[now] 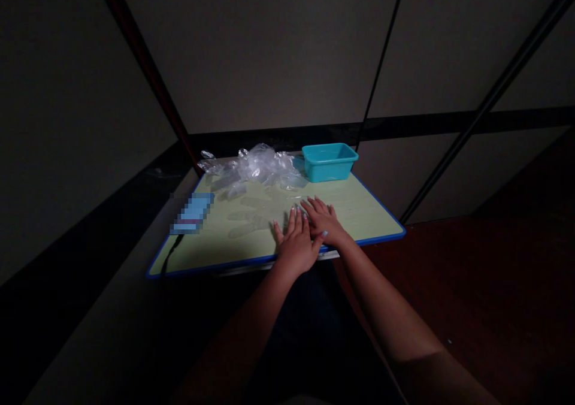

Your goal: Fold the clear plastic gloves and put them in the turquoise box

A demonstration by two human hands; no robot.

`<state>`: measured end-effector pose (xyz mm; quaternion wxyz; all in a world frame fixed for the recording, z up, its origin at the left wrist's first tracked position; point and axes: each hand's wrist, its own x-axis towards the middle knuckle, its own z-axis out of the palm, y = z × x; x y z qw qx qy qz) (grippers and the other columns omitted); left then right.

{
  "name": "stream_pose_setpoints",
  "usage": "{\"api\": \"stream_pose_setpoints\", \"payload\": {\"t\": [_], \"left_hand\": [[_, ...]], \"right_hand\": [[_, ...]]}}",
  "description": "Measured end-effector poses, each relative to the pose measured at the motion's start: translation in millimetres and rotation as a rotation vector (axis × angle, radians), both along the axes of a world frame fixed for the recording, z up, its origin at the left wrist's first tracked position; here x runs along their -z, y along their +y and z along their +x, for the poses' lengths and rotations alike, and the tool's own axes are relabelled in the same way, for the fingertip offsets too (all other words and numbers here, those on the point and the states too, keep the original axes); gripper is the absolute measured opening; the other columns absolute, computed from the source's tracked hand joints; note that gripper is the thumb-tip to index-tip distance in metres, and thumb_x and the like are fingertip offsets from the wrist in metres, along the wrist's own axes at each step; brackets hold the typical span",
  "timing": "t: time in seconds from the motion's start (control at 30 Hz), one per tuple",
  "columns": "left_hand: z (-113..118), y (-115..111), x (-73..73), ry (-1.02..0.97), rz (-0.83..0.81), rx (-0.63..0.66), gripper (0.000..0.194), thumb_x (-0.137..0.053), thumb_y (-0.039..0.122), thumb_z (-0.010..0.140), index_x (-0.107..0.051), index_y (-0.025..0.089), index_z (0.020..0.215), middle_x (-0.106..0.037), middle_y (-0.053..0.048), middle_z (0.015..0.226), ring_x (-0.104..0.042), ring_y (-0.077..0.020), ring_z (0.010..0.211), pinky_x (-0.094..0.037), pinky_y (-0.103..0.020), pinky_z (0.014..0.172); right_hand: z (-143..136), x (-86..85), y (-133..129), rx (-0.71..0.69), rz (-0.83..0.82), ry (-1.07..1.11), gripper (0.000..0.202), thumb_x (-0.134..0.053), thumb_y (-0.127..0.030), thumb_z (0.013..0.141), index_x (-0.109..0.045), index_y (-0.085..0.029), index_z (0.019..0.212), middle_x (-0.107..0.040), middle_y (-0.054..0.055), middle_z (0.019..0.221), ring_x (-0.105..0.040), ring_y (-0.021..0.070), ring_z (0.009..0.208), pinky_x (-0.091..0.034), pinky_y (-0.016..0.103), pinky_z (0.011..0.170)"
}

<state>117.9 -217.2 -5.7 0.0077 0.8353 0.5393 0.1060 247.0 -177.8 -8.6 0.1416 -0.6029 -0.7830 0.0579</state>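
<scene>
Both hands flat, palms down, fingers spread, at centre of frame: left hand (296, 243) just beside right hand (324, 222), over the near edge of the pale-yellow table (368, 213). Clear disposable glove (254, 218) lies flattened left of them. Crumpled glove pile (263, 166) at upper centre; turquoise plastic tub (329, 168) right of it.

At the one table's (368, 218) near edge are two hands (295, 244) (327, 225); at its far edge, one tub (329, 171) and one plastic heap (260, 164); left, one pixelated item (194, 212).
</scene>
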Motion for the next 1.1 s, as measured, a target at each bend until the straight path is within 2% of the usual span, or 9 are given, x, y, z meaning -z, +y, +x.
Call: {"api": "stream_pose_setpoints", "payload": {"t": [0.2, 0.4, 0.8, 1.1], "left_hand": [[-1.7, -4.5, -0.4, 0.034, -0.003, -0.076, 0.073, -0.002, 0.057, 0.09, -0.035, 0.014, 0.139, -0.017, -0.01, 0.151, 0.003, -0.0264, 0.14, 0.003, -0.061, 0.105], [-9.5, -5.5, -1.6, 0.016, 0.015, -0.143, 0.074, -0.002, 0.057, 0.09, -0.04, 0.015, 0.137, -0.02, -0.013, 0.15, 0.0, -0.0277, 0.14, -0.001, -0.062, 0.105], [-43.7, -4.5, -0.4, 0.047, 0.071, -0.256, 0.066, -0.013, 0.055, 0.091, -0.046, 0.016, 0.134, -0.024, -0.017, 0.148, -0.005, -0.0323, 0.139, -0.008, -0.065, 0.102], [-76.1, 0.5, 4.0, 0.104, 0.104, -0.391, 0.063, -0.02, 0.053, 0.092, -0.047, 0.013, 0.132, -0.028, -0.019, 0.147, -0.011, -0.0338, 0.138, -0.014, -0.065, 0.101]], "right_hand": [[-2.3, -1.8, -1.7, 0.025, -0.011, -0.017, 0.061, -0.04, -0.028, 0.087, -0.021, -0.023, 0.145, -0.015, 0.008, 0.152, -0.006, 0.0266, 0.139, -0.015, 0.059, 0.104], [-3.5, -3.9, -4.6, 0.023, -0.007, -0.007, 0.064, -0.042, -0.023, 0.085, -0.021, -0.022, 0.145, -0.016, 0.008, 0.152, -0.006, 0.0253, 0.139, -0.013, 0.055, 0.105], [-4.8, -2.9, -4.4, 0.033, 0.006, 0.029, 0.068, -0.044, -0.023, 0.08, -0.022, -0.021, 0.145, -0.017, 0.009, 0.152, -0.007, 0.0263, 0.138, -0.012, 0.058, 0.105], [-4.5, -1.7, -3.3, 0.027, 0.009, 0.035, 0.068, -0.044, -0.023, 0.08, -0.023, -0.022, 0.144, -0.018, 0.009, 0.151, -0.008, 0.0269, 0.138, -0.014, 0.057, 0.105]]}}
